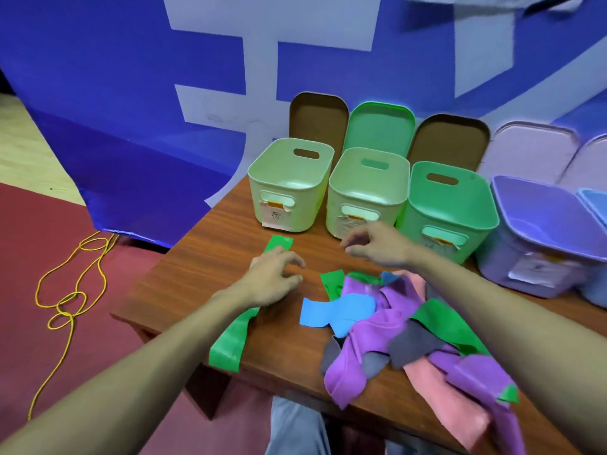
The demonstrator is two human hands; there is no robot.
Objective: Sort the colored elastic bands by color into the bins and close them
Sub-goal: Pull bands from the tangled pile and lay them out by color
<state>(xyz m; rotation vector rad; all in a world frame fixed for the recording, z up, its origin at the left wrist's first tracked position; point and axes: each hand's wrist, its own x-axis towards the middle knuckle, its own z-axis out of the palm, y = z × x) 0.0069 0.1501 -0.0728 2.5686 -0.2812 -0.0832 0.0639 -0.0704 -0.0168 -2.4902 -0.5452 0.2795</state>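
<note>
The left hand [272,277] rested on a green band [230,339] that ran beneath its loosely bent fingers. The right hand [377,246] hovered, fingers loosely curled and empty, just short of the bins [364,178].

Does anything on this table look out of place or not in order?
Yes. The long green band under the left hand hangs over the table edge. The paper label on the leftmost bin looks crumpled and partly peeled. A yellow cord lies tangled on the floor.
</note>
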